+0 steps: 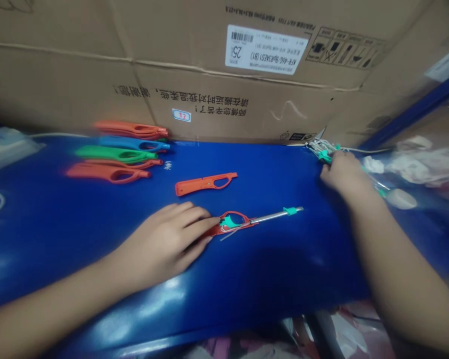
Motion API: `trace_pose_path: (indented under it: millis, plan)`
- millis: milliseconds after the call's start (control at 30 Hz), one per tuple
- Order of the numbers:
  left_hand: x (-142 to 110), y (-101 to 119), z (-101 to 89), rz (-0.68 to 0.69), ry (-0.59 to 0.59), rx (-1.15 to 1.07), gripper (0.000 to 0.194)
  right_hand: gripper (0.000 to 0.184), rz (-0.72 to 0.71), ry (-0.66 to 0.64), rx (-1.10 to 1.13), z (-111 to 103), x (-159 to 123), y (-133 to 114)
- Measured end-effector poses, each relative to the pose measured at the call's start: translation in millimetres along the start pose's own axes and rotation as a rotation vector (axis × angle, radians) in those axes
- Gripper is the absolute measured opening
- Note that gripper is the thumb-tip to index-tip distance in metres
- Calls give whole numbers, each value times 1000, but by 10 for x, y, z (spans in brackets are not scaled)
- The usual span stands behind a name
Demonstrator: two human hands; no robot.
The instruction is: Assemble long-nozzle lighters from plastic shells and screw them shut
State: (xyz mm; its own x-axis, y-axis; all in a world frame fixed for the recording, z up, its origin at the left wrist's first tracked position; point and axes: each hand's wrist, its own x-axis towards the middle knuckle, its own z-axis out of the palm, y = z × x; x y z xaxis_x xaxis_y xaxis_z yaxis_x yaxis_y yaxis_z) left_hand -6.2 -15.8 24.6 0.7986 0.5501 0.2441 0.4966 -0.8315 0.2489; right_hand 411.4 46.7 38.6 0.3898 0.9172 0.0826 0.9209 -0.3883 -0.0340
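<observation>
My left hand is closed on the handle end of an orange lighter shell half, low over the blue tabletop. A green trigger and thin pale wires sit in this shell. Out of its front runs a metal tube with a green piece near the tip. Beyond it lies an orange shell half, inner side up. At the far right my right hand has its fingers curled down at a pile of thin metal parts with green pieces; its fingertips are partly hidden and blurred.
Orange, blue and green lighter shells lie stacked at the back left, with small metal bits beside them. A large cardboard box walls off the back of the blue table. White plastic bags lie at right.
</observation>
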Motion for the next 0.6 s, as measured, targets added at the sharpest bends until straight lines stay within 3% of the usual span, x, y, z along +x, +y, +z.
trace_pose_path:
  millis: [200,367,600]
  plan:
    - [16,-19,24,-14,18,-33,27,45,138,-14,-75,-146,32,149]
    - [24,-20,22,-14,23,-44,25,35,191,10,-71,-78,102,155]
    - [24,-26,14,-24,11,-42,26,42,239,75,-64,-4,141,172]
